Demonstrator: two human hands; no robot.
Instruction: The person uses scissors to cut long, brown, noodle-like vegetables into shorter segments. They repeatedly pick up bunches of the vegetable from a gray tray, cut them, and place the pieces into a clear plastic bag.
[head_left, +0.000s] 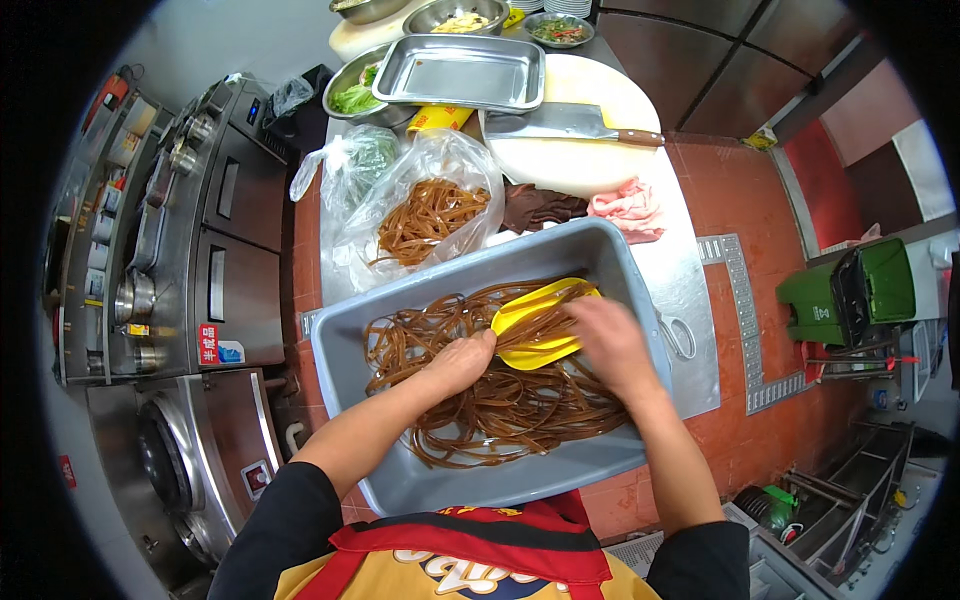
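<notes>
A grey plastic tub (345, 360) in front of me holds a tangle of wet brown flat noodles (487, 420). My left hand (463, 365) grips the near left end of a yellow plastic scoop (529, 360) inside the tub. Brown strands lie across the scoop. My right hand (611, 337) is blurred, its fingers at the strands over the scoop's right side; whether they are closed on any is hidden. Beyond the tub, more brown noodles (431, 221) lie in an open clear plastic bag (480, 161).
A cleaver (555, 124) lies on a round white cutting board (577, 161), beside an empty steel tray (465, 71). Pink cloth (630, 210) and dark cloth (540, 206) lie behind the tub, scissors (677, 335) to its right. A knotted bag of greens (367, 157) and steel bowls (356, 90) stand farther back.
</notes>
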